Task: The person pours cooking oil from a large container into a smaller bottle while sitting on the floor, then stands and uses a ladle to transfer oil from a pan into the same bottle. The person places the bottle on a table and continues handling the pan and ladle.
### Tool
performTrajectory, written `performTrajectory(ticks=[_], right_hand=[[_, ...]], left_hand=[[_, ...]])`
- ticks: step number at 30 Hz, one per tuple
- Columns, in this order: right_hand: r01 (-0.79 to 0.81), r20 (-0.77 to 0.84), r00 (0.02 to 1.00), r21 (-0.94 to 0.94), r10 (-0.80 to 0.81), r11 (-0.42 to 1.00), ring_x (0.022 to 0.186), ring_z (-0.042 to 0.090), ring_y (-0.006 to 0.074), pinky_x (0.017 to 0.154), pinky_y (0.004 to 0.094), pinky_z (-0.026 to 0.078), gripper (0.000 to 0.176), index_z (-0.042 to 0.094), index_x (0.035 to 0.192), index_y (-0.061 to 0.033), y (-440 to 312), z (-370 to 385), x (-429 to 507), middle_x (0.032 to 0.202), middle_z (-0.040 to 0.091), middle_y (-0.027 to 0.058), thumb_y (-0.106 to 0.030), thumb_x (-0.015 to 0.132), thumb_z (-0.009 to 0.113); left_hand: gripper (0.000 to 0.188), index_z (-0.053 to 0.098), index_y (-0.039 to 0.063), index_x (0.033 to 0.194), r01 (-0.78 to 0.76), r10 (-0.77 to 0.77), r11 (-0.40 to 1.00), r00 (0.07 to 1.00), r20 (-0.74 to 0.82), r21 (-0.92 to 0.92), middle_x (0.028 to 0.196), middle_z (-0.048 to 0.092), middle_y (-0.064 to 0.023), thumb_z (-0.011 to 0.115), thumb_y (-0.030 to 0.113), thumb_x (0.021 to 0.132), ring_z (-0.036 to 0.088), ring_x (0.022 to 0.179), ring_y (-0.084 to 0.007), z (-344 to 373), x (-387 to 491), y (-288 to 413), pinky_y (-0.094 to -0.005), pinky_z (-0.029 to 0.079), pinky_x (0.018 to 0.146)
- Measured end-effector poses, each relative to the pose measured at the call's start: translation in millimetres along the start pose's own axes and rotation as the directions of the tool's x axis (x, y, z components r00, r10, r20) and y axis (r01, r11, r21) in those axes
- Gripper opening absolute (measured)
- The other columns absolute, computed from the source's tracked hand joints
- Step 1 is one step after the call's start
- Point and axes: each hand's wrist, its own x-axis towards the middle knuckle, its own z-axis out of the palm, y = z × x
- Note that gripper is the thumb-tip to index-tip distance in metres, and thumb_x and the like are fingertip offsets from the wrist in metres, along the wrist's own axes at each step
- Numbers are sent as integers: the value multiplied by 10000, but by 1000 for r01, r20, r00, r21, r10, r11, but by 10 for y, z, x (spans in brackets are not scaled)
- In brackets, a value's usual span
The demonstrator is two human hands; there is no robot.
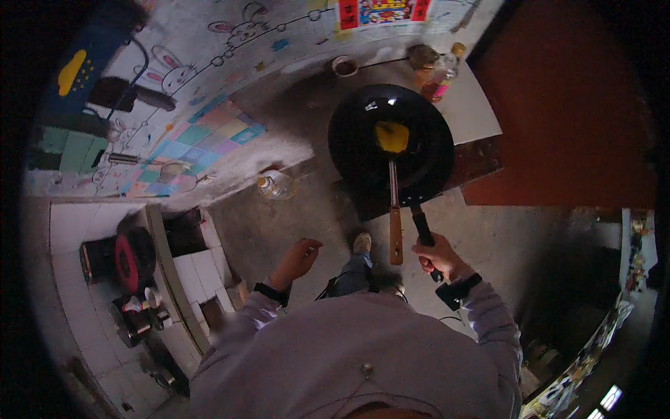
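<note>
My right hand grips the black handle of a dark wok. A spatula with a wooden handle rests in the wok, its handle jutting over the rim toward me, left of my right hand. The spatula's head lies at a yellow patch in the middle of the wok; whether that is food or the metal's colour is unclear. My left hand is held over the floor, apart from the wok, its fingers loosely bent with nothing visible in them.
Right of the wok stand a bottle and a jar, beside a reddish-brown panel. A clear plastic jug stands by the wall. At left, a tiled counter holds a red-rimmed round item.
</note>
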Motion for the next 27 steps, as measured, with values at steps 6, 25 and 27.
performTrajectory(ticks=[6,25,27], right_hand=[[-5,-84,996,104,14,995,417,450,135,418,298,391,239,484,865,-92,546,162,-629,554,485,27,-133,881,718],[528,-764,640,359,-82,770,468,530,137,430,302,431,168,526,835,-38,3732,-291,-3495,592,535,39,-96,863,681],[558,-813,582,399,0,728,464,529,139,417,310,426,177,528,796,-37,3997,-315,-3802,587,542,38,-96,868,678]], left_hand=[[200,658,70,1110,-117,33,947,961,274,299,1035,655,-153,584,146,940,644,923,-328,191,156,-94,-415,526,790],[214,694,21,1037,-296,-109,869,667,737,396,892,713,-82,669,206,932,680,776,-159,2641,787,698,-301,561,681],[230,698,22,1065,-318,-111,850,671,733,419,859,716,-82,665,194,916,677,737,-170,2953,971,844,-322,549,660]])
